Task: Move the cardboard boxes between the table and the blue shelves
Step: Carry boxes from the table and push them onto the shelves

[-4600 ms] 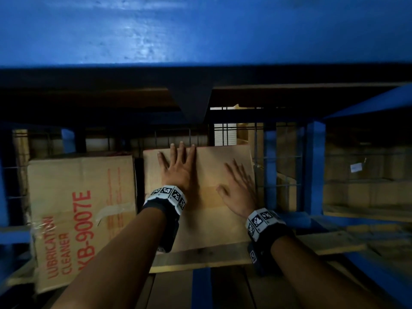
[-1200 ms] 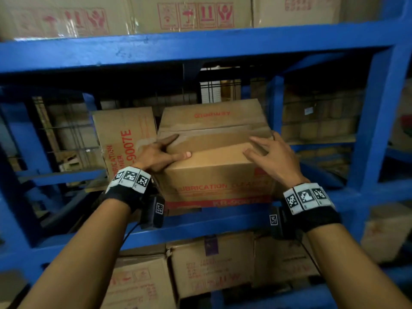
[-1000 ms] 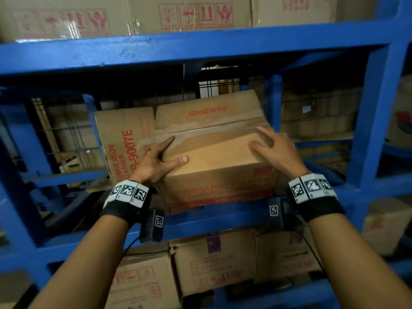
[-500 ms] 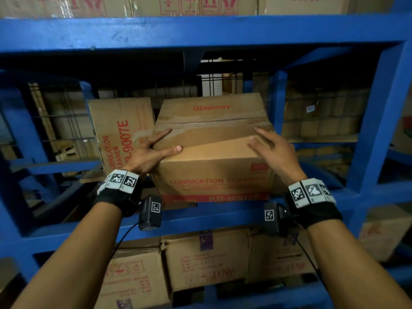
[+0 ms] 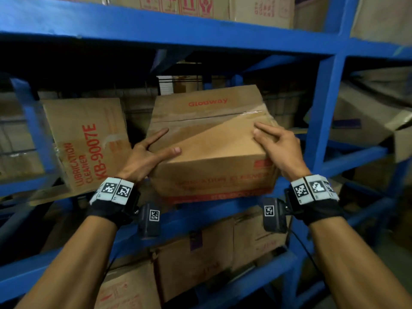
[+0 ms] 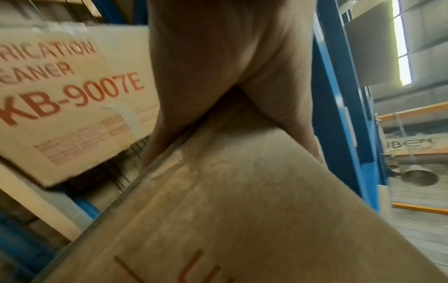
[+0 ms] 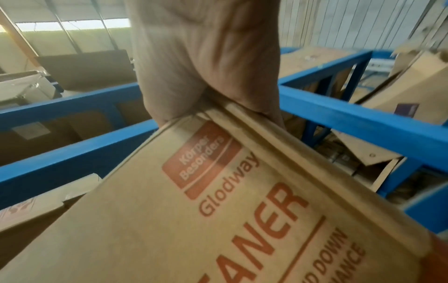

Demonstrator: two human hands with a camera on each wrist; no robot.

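Cardboard everywhere: KB-9007E box (image 5: 84, 143) leaning at left on blue shelves (image 5: 200, 32); left hand (image 5: 145, 158) gripping Glodway box (image 5: 214, 143) (tilted, at the shelf's front edge); right hand (image 5: 281, 148) clasping its right corner.

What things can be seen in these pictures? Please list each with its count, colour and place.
Glodway box: one, brown with red print, tilted at the front of the middle shelf, between both hands.
KB-9007E box: one, brown with red print, leaning on the middle shelf, left of the Glodway box.
Other boxes: several, brown, on the shelves above and below.
Blue shelves: one rack, blue metal.
Left hand: grip on the box's left top corner.
Right hand: grip on its right top corner.
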